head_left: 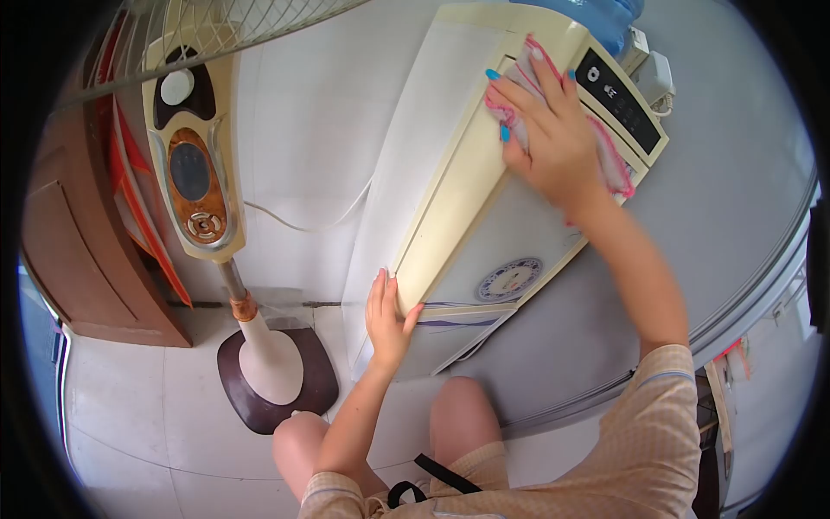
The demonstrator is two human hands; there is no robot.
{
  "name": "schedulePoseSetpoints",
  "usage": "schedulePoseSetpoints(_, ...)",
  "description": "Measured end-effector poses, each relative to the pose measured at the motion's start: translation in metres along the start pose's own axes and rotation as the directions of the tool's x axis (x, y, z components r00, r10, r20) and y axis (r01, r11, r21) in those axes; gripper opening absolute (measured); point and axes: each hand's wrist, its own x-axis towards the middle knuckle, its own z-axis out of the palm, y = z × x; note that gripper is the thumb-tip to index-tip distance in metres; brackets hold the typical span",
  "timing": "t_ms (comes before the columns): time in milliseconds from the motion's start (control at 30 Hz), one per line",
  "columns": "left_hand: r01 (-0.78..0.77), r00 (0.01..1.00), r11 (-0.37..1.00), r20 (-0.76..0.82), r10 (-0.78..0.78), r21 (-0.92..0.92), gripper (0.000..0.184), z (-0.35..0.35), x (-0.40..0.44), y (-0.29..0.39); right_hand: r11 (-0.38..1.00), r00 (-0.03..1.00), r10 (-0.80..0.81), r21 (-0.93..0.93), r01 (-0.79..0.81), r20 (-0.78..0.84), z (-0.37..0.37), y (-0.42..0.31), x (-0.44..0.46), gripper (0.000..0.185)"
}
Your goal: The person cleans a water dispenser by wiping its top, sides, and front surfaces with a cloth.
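Observation:
A tall cream and white water dispenser [454, 212] leans diagonally across the head view. My right hand [558, 147] presses a white cloth with pink edging [612, 156] against its upper front, below the dark control panel [618, 102]. Its fingers, with blue nails, are bent over the cloth, and part of the cloth is hidden beneath the palm. Lower down, my left hand [389, 320] rests with extended fingers against the dispenser's cream side edge, holding nothing. A round blue-patterned emblem [510, 279] shows on the lower front panel.
A blue water bottle [596, 19] sits on top of the dispenser. To the left stands a pedestal fan [194, 164] on a dark base [316, 363], its wire grille overhead. A grey panel [718, 225] borders the right; a brown wooden door [78, 233] is at far left.

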Motion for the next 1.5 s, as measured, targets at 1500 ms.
schedulePoseSetpoints(1500,0.167,0.986,0.921,0.036,-0.165,-0.352,0.059,0.023,-0.016,-0.006,0.863,0.896,0.44,0.244,-0.442,0.068,0.003,-0.044,-0.061,0.061)
